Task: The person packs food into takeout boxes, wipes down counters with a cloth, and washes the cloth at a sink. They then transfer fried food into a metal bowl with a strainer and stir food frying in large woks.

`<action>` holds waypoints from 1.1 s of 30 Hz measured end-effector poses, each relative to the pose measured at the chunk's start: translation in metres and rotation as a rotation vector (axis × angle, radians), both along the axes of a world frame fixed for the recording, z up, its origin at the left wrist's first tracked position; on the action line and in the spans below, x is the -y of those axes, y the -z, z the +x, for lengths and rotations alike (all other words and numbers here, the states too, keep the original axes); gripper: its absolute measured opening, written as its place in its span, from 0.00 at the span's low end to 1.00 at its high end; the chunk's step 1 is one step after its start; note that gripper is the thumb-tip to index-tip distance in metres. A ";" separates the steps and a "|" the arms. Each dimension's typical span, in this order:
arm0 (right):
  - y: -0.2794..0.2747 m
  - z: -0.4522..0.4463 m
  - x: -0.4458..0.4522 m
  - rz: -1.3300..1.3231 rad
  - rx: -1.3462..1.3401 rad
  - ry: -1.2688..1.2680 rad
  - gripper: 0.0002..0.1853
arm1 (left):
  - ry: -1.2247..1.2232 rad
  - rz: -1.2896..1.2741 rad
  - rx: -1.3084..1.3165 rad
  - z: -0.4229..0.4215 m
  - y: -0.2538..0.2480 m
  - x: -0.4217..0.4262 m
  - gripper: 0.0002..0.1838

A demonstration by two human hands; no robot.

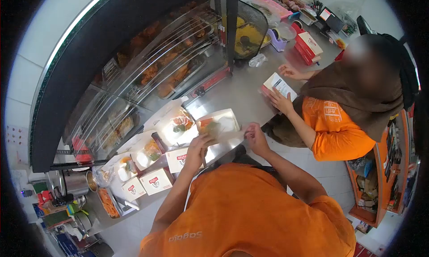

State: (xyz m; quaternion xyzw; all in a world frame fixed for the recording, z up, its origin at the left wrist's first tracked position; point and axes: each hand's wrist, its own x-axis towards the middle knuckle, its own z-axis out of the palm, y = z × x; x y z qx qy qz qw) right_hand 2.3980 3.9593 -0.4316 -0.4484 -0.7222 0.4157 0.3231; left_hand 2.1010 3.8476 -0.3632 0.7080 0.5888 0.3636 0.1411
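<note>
My left hand [197, 152] is closed at the near left corner of an open food box [235, 118] holding white rice and greens. My right hand [257, 138] pinches the right end of a thin, translucent strip, perhaps plastic [226, 137]. The strip stretches between my two hands, in front of the box. Left of it stands a lidded box, open, with rice and food in red sauce [182, 122]. Two more open boxes of rice and food, one larger [151, 155] and one smaller [126, 168], continue the row.
A co-worker in an orange sleeve [333, 140] stands at the right, hands on a white-and-red box [278, 88]. Behind the row is a glass display case [161, 64] with fried food on racks. A tray of shredded orange food [108, 202] sits at the counter's left end.
</note>
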 end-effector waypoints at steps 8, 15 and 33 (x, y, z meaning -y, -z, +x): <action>0.015 -0.037 -0.037 -0.553 -0.297 -0.032 0.22 | -0.259 -0.074 0.236 -0.012 0.004 0.019 0.21; 0.029 -0.044 -0.049 -0.475 -0.109 -0.069 0.16 | -0.281 -0.390 0.586 -0.040 0.029 0.017 0.25; 0.041 -0.048 -0.052 -0.680 -0.199 0.311 0.10 | -0.230 -0.583 0.702 -0.030 0.034 -0.018 0.38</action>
